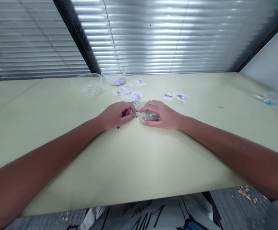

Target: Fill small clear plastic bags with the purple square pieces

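Observation:
My left hand [119, 114] rests on the table with thumb and forefinger pinched together. Small purple pieces [136, 116] lie right at its fingertips; whether one is between them is too small to tell. Another purple piece [118, 127] lies on the table below the wrist side of that hand. My right hand [165, 114] curves its thumb and fingers around a small see-through plastic bag [150, 115], its open-looking end facing the left hand. A few tiny pale and purple bits show in or on the bag. The palm hides its far end.
Behind the hands lie several small clear bags with purple pieces [131, 95], and two more bags [175, 96] to the right. A clear bowl [87, 84] stands beside another bowl [113, 75] holding purple pieces. A clear plastic item [276, 97] lies far right. Window blinds [148, 35] border the table [139, 166].

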`<action>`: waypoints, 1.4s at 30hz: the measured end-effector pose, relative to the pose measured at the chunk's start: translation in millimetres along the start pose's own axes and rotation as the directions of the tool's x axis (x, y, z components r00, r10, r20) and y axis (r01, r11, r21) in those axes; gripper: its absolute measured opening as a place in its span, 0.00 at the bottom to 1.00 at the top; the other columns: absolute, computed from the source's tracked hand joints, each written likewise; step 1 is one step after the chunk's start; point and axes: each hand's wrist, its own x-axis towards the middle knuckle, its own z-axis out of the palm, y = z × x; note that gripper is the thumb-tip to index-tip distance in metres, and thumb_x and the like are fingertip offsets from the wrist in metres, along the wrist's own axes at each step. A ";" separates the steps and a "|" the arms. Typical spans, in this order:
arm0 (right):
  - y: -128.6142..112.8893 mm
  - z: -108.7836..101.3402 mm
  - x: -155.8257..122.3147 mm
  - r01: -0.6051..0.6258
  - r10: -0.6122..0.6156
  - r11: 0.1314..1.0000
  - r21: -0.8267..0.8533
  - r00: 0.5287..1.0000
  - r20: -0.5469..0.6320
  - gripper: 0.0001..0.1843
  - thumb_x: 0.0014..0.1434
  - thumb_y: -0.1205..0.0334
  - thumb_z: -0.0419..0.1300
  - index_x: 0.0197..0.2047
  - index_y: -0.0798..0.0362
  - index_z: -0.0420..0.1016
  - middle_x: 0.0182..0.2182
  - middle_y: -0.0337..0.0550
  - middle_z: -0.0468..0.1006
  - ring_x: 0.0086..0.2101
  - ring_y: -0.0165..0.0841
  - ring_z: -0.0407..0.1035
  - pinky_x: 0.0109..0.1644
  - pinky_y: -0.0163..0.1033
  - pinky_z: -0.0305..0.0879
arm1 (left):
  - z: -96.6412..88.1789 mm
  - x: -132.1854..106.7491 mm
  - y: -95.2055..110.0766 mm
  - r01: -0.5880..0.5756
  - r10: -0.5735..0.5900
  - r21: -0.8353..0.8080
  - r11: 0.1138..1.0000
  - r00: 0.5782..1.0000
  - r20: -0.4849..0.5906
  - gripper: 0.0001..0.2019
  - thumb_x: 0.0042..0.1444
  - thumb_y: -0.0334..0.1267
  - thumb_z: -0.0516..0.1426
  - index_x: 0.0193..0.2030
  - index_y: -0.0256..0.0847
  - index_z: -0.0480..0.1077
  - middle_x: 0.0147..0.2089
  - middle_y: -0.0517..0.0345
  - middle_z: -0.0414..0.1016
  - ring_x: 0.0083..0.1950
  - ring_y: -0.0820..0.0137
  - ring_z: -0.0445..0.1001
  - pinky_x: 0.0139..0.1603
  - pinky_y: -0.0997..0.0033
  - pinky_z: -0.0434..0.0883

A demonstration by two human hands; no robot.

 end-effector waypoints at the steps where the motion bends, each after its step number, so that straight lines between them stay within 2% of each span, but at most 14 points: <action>1: -0.1 -0.1 0.0 -0.002 0.002 1.000 -0.001 1.000 0.000 0.21 0.68 0.46 0.66 0.59 0.45 0.78 0.50 0.48 0.80 0.52 0.46 0.73 0.63 0.54 0.64 | -0.2 0.1 0.3 0.000 0.000 -0.004 1.000 1.000 -0.001 0.10 0.67 0.47 0.59 0.42 0.45 0.75 0.28 0.64 0.67 0.32 0.69 0.68 0.33 0.71 0.63; 8: -0.9 -1.0 -0.6 -0.006 0.006 1.000 -0.002 1.000 0.002 0.20 0.68 0.46 0.67 0.59 0.44 0.78 0.50 0.48 0.81 0.51 0.46 0.73 0.62 0.55 0.65 | 0.3 1.5 -1.9 0.067 -0.066 -0.093 0.993 0.998 0.019 0.11 0.66 0.48 0.59 0.41 0.44 0.77 0.29 0.63 0.68 0.29 0.71 0.66 0.31 0.72 0.63; 19: 0.3 -1.3 -0.6 0.004 -0.004 1.000 0.001 1.000 0.005 0.21 0.68 0.46 0.67 0.59 0.45 0.78 0.51 0.49 0.80 0.53 0.47 0.73 0.63 0.55 0.64 | -1.1 -1.4 5.0 0.090 -0.087 -0.072 0.993 0.995 0.049 0.10 0.65 0.49 0.60 0.43 0.46 0.75 0.30 0.61 0.66 0.27 0.70 0.68 0.19 0.77 0.62; 27: 1.1 -0.5 -0.7 0.002 -0.002 1.000 -0.008 1.000 0.002 0.20 0.68 0.46 0.67 0.59 0.43 0.78 0.50 0.48 0.81 0.52 0.47 0.73 0.63 0.55 0.65 | -1.1 -1.4 4.9 0.089 -0.086 -0.069 0.994 0.995 0.043 0.10 0.65 0.48 0.60 0.44 0.46 0.76 0.30 0.60 0.67 0.28 0.69 0.69 0.20 0.76 0.62; 34: 0.7 -1.2 -0.6 0.008 -0.008 1.000 -0.008 1.000 0.000 0.20 0.68 0.46 0.66 0.59 0.44 0.78 0.51 0.48 0.81 0.52 0.46 0.73 0.63 0.55 0.64 | -0.1 -0.6 2.7 0.046 -0.045 -0.040 0.998 0.999 0.024 0.10 0.66 0.48 0.59 0.42 0.46 0.75 0.29 0.61 0.67 0.28 0.70 0.68 0.25 0.74 0.64; 42: 1.1 -1.1 -0.2 0.006 -0.006 1.000 -0.013 1.000 -0.001 0.20 0.68 0.46 0.67 0.58 0.44 0.78 0.50 0.48 0.81 0.52 0.47 0.73 0.62 0.55 0.65 | -0.5 -0.6 4.3 0.082 -0.080 -0.053 0.995 0.996 0.036 0.10 0.66 0.48 0.59 0.43 0.46 0.76 0.29 0.62 0.67 0.27 0.70 0.69 0.22 0.75 0.63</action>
